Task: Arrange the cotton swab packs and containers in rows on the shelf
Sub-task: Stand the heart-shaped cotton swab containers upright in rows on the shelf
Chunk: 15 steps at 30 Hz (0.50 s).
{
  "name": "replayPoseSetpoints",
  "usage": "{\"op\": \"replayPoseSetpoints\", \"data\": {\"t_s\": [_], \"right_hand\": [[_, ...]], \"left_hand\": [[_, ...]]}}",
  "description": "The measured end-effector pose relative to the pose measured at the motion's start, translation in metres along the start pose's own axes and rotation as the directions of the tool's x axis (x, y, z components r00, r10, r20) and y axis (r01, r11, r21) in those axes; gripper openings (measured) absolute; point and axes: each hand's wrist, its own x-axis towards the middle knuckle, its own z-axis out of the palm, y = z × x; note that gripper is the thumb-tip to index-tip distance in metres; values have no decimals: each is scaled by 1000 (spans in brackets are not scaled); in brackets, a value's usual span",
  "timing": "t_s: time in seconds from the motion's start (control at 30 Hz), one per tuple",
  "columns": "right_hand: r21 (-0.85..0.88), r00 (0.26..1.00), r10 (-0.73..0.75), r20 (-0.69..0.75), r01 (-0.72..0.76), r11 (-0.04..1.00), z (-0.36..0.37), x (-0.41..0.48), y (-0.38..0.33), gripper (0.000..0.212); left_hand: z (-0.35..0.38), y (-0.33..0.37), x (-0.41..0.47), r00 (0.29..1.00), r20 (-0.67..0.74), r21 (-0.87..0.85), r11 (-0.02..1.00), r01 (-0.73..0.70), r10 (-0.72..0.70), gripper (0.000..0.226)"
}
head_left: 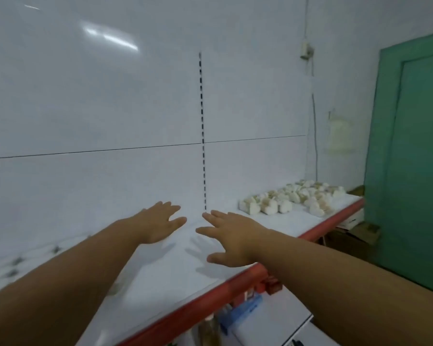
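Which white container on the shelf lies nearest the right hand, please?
The leftmost container, at the cluster's near end; the others sit farther from the right hand.

Bare white shelf [175, 270] under my flat hands is wide open, only that heap of cotton swab packs [295, 198] far right blocks anything.

Both hands, L [158, 222] & R [231, 237], outstretched, fingers straight.
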Motion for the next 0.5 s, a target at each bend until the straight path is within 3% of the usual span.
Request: {"op": "replayPoseSetpoints", "data": {"t_s": [0.3, 0.5], "right_hand": [[40, 963, 228, 146, -236, 971, 64, -54, 145, 72], [-42, 843, 472, 256, -478, 877, 95, -94, 251, 71]], "left_hand": [[39, 119, 139, 963, 25, -68, 961, -267, 269, 62], [63, 182, 248, 914, -5, -203, 895, -398, 405, 60]]}}
